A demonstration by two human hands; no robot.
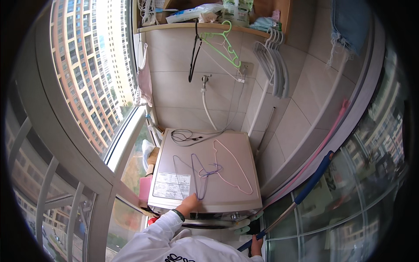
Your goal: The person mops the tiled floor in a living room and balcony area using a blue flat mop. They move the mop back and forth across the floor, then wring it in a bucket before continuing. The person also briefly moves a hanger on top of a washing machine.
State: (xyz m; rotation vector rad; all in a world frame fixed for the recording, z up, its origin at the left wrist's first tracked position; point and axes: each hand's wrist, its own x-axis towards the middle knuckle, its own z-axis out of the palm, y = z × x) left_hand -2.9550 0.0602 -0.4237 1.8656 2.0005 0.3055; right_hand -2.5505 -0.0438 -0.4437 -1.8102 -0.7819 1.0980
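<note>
My left hand (189,203) reaches over the front edge of a washing machine (229,203), at the near end of a purple wire hanger (194,173). The fingers are partly hidden, so I cannot tell if they grip it. A thinner dark hanger (175,167) lies to its left, and a pink hanger (234,155) to its right. Their hooks meet in the middle of the machine's top. Low on the right, my right hand (257,245) is closed around a metal pole with blue grips (283,217), which slants up to the right.
A grey cable (176,140) lies coiled at the back of the machine's top. Behind are a tap (205,80) with a hose, a shelf (212,27) with hanging hangers, and grey hangers (275,65). Windows (98,82) line the left; a glass door (327,209) stands right.
</note>
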